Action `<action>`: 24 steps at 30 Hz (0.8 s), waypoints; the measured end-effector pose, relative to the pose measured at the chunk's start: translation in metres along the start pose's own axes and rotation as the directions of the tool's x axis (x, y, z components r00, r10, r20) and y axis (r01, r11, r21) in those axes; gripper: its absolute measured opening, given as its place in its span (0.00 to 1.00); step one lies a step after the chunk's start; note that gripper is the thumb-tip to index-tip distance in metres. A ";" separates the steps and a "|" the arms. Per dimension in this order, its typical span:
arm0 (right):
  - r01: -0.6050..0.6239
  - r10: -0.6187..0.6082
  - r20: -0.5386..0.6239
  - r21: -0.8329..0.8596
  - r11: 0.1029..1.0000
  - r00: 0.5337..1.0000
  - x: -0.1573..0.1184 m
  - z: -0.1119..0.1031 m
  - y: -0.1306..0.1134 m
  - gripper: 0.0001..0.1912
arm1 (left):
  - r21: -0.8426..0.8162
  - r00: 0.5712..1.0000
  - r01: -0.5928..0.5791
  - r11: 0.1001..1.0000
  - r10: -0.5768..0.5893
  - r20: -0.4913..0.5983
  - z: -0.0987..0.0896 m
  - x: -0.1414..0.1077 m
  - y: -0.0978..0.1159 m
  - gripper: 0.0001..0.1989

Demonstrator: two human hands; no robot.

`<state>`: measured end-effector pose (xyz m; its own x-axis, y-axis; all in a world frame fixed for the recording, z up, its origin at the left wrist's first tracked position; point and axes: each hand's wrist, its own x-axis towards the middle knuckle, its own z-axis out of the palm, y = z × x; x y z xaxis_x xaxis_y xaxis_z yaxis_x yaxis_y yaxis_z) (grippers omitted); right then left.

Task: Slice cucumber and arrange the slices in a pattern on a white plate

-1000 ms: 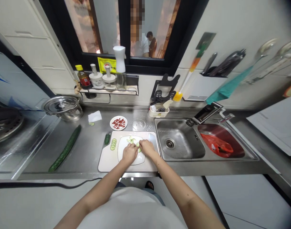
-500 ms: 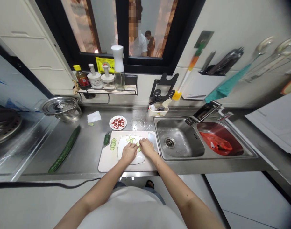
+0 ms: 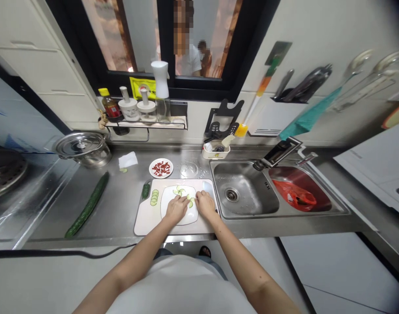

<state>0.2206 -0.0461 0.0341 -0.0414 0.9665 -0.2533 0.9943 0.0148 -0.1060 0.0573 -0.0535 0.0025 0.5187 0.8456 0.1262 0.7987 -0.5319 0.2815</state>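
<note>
Has the left hand (image 3: 177, 208) over the white plate (image 3: 166, 200) on the cutting board (image 3: 142, 224), with bent fingers and the tips at the cucumber slices (image 3: 190, 203) right of the board's middle. Has the right hand (image 3: 205, 204) just beside, over the board's right part, with fingers curled in toward the same slices. Cannot tell for either hand whether gripping a slice or only touching one, with fingertips small and partly hidden. On the plate, toward the board's far edge, a loose cluster of slices (image 3: 179, 190). On the board's bare left part, a row of overlapping slices (image 3: 154, 197); at the board's far left corner, a short cucumber piece (image 3: 146, 190). On the steel bench (image 3: 121, 218), well left of the board, a long whole cucumber (image 3: 88, 207). Beyond the board, a small dish (image 3: 161, 176) of red pieces; beyond and to the left of the board, white paper (image 3: 128, 159) and, farther off, a lidded pot (image 3: 94, 160). Just right of the board, a double sink (image 3: 248, 187), with a red bag (image 3: 294, 196) in the farther basin.
</note>
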 end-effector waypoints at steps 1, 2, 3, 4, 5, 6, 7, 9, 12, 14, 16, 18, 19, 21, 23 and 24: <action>0.006 -0.006 0.007 0.003 1.000 1.000 0.000 0.000 0.000 0.11 | 0.003 1.000 -0.005 1.000 0.005 0.000 0.000 0.000 -0.001 0.15; 0.011 -0.011 0.013 0.007 1.000 1.000 0.000 0.000 0.000 0.11 | 0.006 1.000 -0.008 1.000 0.008 0.002 0.000 0.000 -0.001 0.15; 0.015 -0.016 0.018 0.011 1.000 1.000 -0.001 0.000 0.000 0.11 | 0.008 1.000 -0.010 1.000 0.010 0.004 0.001 0.001 -0.002 0.15; 0.020 -0.020 0.021 0.014 1.000 1.000 -0.001 0.000 0.000 0.11 | 0.010 1.000 -0.011 1.000 0.010 0.007 0.001 0.001 -0.002 0.15; 0.023 -0.023 0.021 0.018 1.000 0.999 -0.001 0.000 0.000 0.11 | 0.011 1.000 -0.013 1.000 0.013 0.010 0.002 0.001 -0.002 0.14; 0.027 -0.027 0.021 0.022 0.999 0.999 -0.001 0.000 0.000 0.11 | 0.011 1.000 -0.014 1.000 0.014 0.013 0.002 0.001 -0.003 0.14; 0.030 -0.031 0.020 0.026 0.999 0.999 -0.001 0.000 0.000 0.12 | 0.012 1.000 -0.016 1.000 0.016 0.015 0.002 0.002 -0.003 0.14; 0.038 -0.039 0.022 0.032 0.999 0.999 -0.002 0.001 -0.001 0.12 | 0.014 1.000 -0.019 1.000 0.019 0.017 0.003 0.002 -0.003 0.14; 0.052 -0.053 0.029 0.022 0.998 0.998 -0.003 0.002 0.000 0.12 | 0.022 1.000 -0.022 1.000 0.022 0.016 0.004 0.002 -0.003 0.15; 0.059 -0.059 0.031 0.007 0.998 0.998 -0.004 0.002 -0.001 0.12 | 0.023 0.999 -0.024 0.999 0.023 0.026 0.003 0.003 -0.001 0.15; 0.059 -0.059 0.034 -0.002 0.998 0.998 -0.004 0.003 -0.001 0.12 | 0.014 0.999 -0.022 1.000 0.022 0.039 0.001 0.004 0.000 0.15; 0.051 -0.051 0.041 0.001 0.999 0.998 -0.005 0.003 -0.001 0.12 | -0.007 0.999 -0.013 1.000 0.013 0.045 0.000 0.004 0.001 0.15; 0.048 -0.048 0.044 0.007 0.999 0.998 -0.005 0.003 -0.001 0.12 | -0.019 0.999 -0.004 1.000 0.005 0.046 -0.001 0.004 0.001 0.15; 0.046 -0.047 0.046 0.022 0.999 0.998 -0.006 0.002 -0.001 0.13 | -0.036 0.999 0.015 0.999 -0.013 0.048 -0.001 0.003 0.002 0.15; 0.047 -0.048 0.044 0.027 0.999 0.998 -0.007 0.002 -0.001 0.13 | -0.033 0.998 0.020 0.999 -0.018 0.053 -0.001 0.003 0.002 0.15; 0.047 -0.048 0.044 0.025 0.999 0.998 -0.007 0.002 -0.002 0.13 | -0.026 0.998 0.016 1.000 -0.014 0.055 -0.001 0.002 0.001 0.16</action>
<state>0.2192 -0.0531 0.0345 -0.0936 0.9525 -0.2899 0.9884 0.0541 -0.1416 0.0594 -0.0521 0.0036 0.5232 0.8494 0.0694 0.7985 -0.5171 0.3084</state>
